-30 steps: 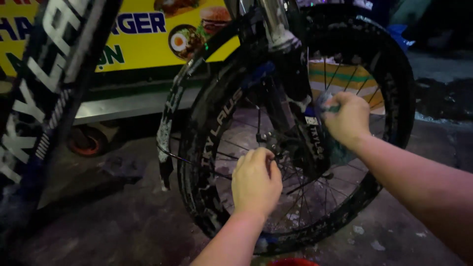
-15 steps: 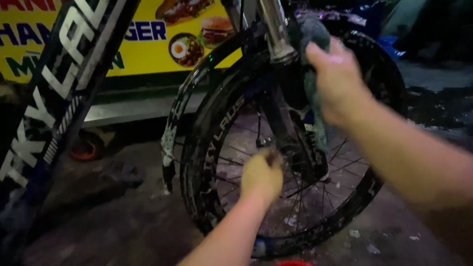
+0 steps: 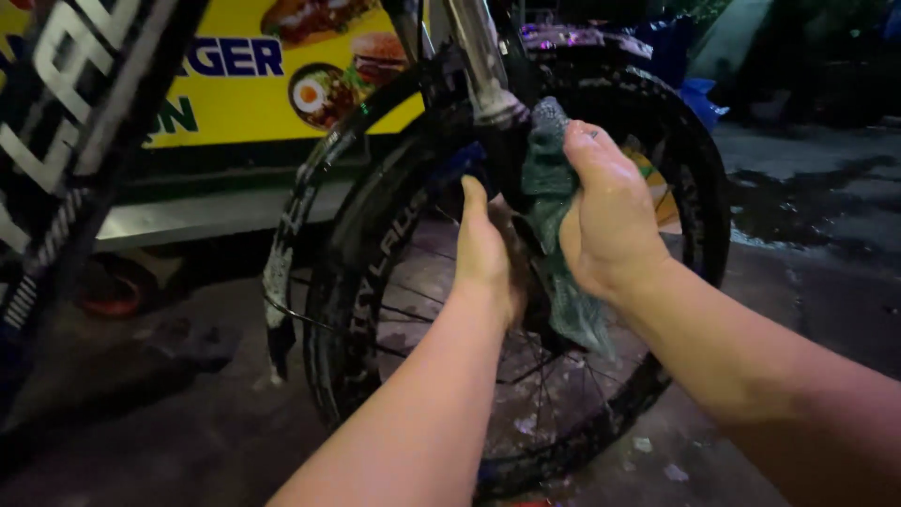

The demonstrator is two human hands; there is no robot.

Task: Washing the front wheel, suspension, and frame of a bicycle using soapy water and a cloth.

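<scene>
Head cam looking down at a bike's front wheel at night. Right hand is clenched around a wet dark-green rag, pressing it against the black fork leg just under the shiny silver stanchion. Rag is bunched at the top by the fingers and its tail hangs down past the heel of the palm, in front of the spokes. Left hand is on the other side of that same fork leg, fingers pointing up and cupped against it; can't tell if it's really squeezing or just resting there, since the fingers are hidden behind. So the fork leg sits between both hands. Black mudguard curves over the tyre. Yellow food banner behind, wet pavement all around, bike's down tube at far left.
</scene>
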